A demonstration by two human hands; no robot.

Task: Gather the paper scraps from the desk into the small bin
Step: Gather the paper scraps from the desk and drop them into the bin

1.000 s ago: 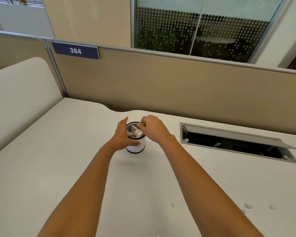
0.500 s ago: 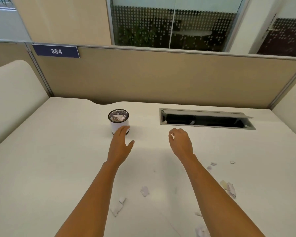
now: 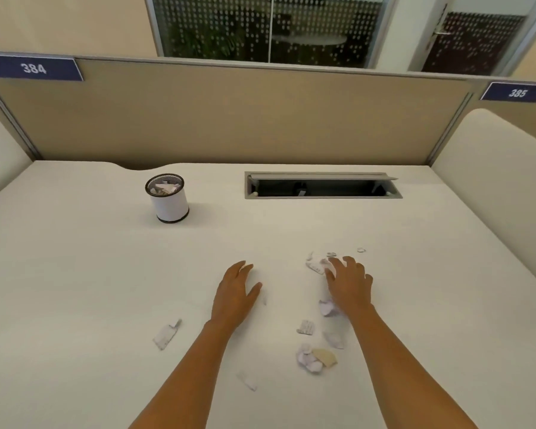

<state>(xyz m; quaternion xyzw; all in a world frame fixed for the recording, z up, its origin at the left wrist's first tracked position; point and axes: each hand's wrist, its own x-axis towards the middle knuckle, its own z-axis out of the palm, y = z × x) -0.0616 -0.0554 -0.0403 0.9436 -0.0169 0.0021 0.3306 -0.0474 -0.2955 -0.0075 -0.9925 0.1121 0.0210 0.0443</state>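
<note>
Both hands have left the small bin (image 3: 167, 198) near the desk's (image 3: 75, 274) back edge; the left hand (image 3: 235, 294) lies flat and empty, the right hand (image 3: 348, 283) spreads over paper scraps (image 3: 316, 266), starting another gathering round.

Both hands hover open, palms down, over the desk (image 3: 75, 274): left hand (image 3: 234, 294) at centre, right hand (image 3: 350, 284) at 3 o'clock, fingers spread over paper scraps (image 3: 316, 266). The small bin (image 3: 167, 198), holding scraps, stands at 11 o'clock.

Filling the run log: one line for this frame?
left hand: open, flat on desk | right hand: open, over scraps | bin: part-filled, upright
</note>
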